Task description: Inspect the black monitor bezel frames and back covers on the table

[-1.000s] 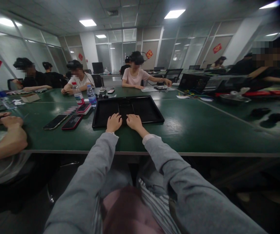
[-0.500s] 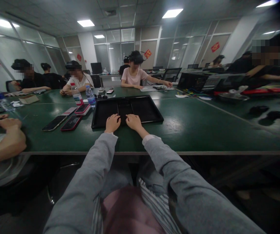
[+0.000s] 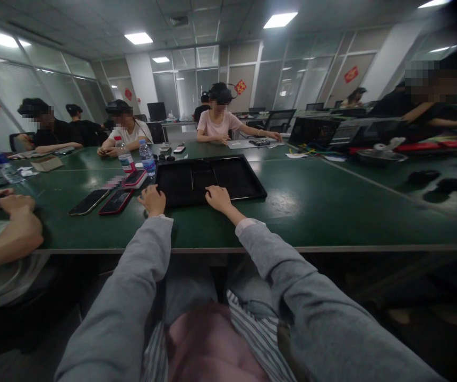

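A wide black tray-like frame [image 3: 236, 178] with a raised rim and thin lines dividing its inside lies flat on the green table [image 3: 311, 212]. My left hand [image 3: 153, 200] is at its front left corner, fingers spread and slightly bent, beside a phone in a red case [image 3: 115, 202]. Against the middle of the front rim rests my right hand [image 3: 219, 198], fingers loosely extended, palm down. Neither hand shows a held object. The undersides of both hands are hidden.
Left of the frame are another phone [image 3: 88, 202], a red-capped bottle [image 3: 124, 156] and a clear bottle [image 3: 147, 158]. A co-worker's forearm [image 3: 11, 233] rests at the left edge. Across the table sits a person in pink [image 3: 218, 124]. Computer equipment [image 3: 318, 132] stands at the right.
My left hand has moved left along the frame's front rim, from near the middle to the front left corner. The right hand and the frame stay in place.
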The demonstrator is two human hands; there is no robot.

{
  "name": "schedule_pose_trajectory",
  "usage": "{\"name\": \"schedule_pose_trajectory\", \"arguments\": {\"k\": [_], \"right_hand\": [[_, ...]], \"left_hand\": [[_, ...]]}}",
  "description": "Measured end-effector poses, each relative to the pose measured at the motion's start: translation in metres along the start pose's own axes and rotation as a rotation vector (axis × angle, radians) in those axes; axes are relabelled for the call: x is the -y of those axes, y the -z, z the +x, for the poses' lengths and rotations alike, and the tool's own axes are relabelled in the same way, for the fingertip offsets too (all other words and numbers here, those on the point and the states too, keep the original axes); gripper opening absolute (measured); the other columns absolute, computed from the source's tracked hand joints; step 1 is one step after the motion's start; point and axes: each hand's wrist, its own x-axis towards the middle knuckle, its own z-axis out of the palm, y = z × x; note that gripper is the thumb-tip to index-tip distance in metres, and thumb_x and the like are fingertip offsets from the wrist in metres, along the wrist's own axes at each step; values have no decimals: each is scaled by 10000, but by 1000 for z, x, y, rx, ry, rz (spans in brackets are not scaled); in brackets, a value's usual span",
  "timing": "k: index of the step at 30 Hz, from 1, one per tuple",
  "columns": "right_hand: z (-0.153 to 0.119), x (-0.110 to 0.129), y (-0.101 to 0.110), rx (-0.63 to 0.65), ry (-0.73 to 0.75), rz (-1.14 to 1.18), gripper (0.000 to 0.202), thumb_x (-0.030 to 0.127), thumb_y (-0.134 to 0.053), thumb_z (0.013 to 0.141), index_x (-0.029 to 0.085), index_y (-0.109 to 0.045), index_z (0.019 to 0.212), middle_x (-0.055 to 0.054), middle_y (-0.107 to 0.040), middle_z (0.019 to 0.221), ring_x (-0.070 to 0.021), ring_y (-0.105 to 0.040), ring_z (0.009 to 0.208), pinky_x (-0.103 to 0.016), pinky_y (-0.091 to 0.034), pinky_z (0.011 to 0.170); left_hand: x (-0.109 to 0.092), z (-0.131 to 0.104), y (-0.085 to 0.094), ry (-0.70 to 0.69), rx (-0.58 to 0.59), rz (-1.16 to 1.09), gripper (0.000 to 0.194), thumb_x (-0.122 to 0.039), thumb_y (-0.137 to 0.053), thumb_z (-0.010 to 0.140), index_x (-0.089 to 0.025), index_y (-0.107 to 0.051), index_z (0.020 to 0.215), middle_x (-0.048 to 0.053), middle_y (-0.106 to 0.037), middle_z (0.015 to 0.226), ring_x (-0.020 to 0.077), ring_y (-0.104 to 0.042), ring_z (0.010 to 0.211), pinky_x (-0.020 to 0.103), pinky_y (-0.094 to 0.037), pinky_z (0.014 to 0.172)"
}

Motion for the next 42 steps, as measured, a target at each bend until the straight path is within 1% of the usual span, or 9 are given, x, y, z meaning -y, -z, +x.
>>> {"name": "schedule_pose_trajectory", "arguments": {"k": [4,9,19,24,28,30,36,39,42], "right_hand": [[-1,0,0,-6,0,-6,446,280,-366,1027,133,-637,1350,-126,-661,1347,-233,-589,1240,-397,-374,1084],[-3,1,2,-1,-11,-31,448,260,-362,1023,133,-635,1354,-135,-655,1352,-245,-579,1257,-407,-368,1089],[-9,4,4,6,-9,-35,457,268,-345,1032,134,-629,1364,-137,-643,1364,-248,-583,1250,-402,-384,1081],[-16,2,17,41,18,-94,437,331,-378,1035,152,-670,1307,-142,-681,1270,-282,-615,1144,-417,-424,1016],[-13,-37,40,-132,-98,-76,435,271,-354,1015,145,-642,1316,-163,-670,1215,-292,-572,1149,-409,-440,1003],[-16,-67,51,-258,-202,-121,433,249,-369,991,122,-621,1320,-196,-622,1258,-317,-515,1215,-443,-428,1025],[-38,-149,68,-410,-548,-159,551,299,-552,894,94,-491,1402,-275,-429,1471,-410,-374,1383,-604,-376,1074],[-38,-174,71,-332,-696,166,681,321,-628,836,135,-435,1462,-245,-507,1424,-380,-490,1315,-595,-414,1079],[-36,-192,75,-160,-662,612,740,284,-692,775,212,-449,1470,-144,-646,1279,-301,-633,1147,-492,-530,1002]], "left_hand": [[15,9,-7,129,-3,-59,537,-266,-490,960,-151,-479,1485,206,-528,1478,322,-531,1341,477,-435,1073],[24,19,-13,231,159,-158,485,-346,-501,974,-185,-578,1424,188,-652,1354,356,-609,1261,494,-484,1021],[34,25,-12,269,168,-210,442,-361,-533,946,-213,-669,1339,131,-679,1355,320,-609,1273,444,-483,1029],[41,30,-15,219,204,-207,430,-395,-562,947,-198,-684,1309,125,-695,1331,300,-613,1276,403,-476,1041],[44,32,-19,202,213,-221,422,-410,-575,948,-215,-687,1306,110,-700,1327,302,-619,1266,409,-477,1039],[46,33,-21,203,209,-230,414,-411,-576,951,-219,-689,1300,113,-702,1323,303,-626,1257,412,-483,1031],[50,36,-26,205,196,-264,400,-410,-548,976,-208,-701,1285,125,-704,1316,310,-634,1243,416,-483,1027],[50,36,-26,197,201,-287,403,-400,-541,981,-186,-706,1281,136,-708,1305,302,-636,1241,391,-474,1033],[49,37,-25,203,204,-298,401,-386,-531,986,-175,-710,1277,149,-708,1300,301,-636,1241,380,-475,1019]]}}
